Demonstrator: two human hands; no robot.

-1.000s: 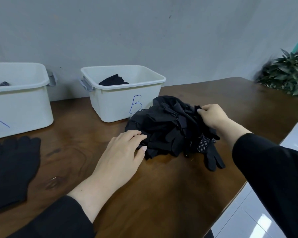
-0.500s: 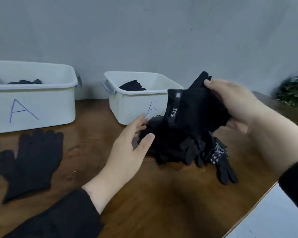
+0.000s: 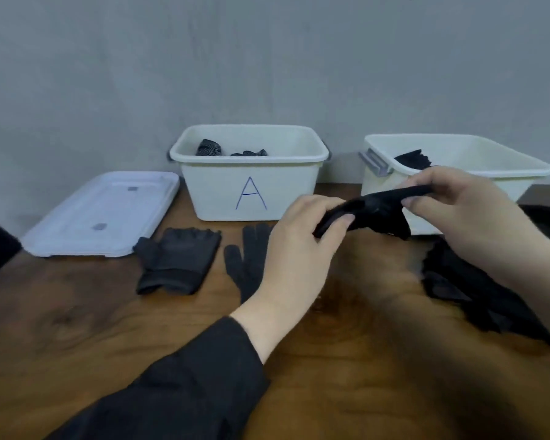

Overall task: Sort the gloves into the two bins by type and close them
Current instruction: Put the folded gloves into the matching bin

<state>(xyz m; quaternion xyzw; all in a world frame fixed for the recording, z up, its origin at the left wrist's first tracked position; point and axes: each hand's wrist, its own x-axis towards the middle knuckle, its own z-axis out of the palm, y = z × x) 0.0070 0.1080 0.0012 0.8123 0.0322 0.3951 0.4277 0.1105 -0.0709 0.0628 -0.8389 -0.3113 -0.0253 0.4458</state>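
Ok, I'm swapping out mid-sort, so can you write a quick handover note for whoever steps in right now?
Left hand and right hand both grip one black glove, held in the air in front of the right bin.
Bin A holds a few gloves; the right bin holds at least one.
Two gloves lie flat in front of bin A: a dark one and a knit one.
The unsorted pile sits at the right.
A lid lies left of bin A.
Left to do: sort the held glove, the flat gloves and the pile, then close both bins.
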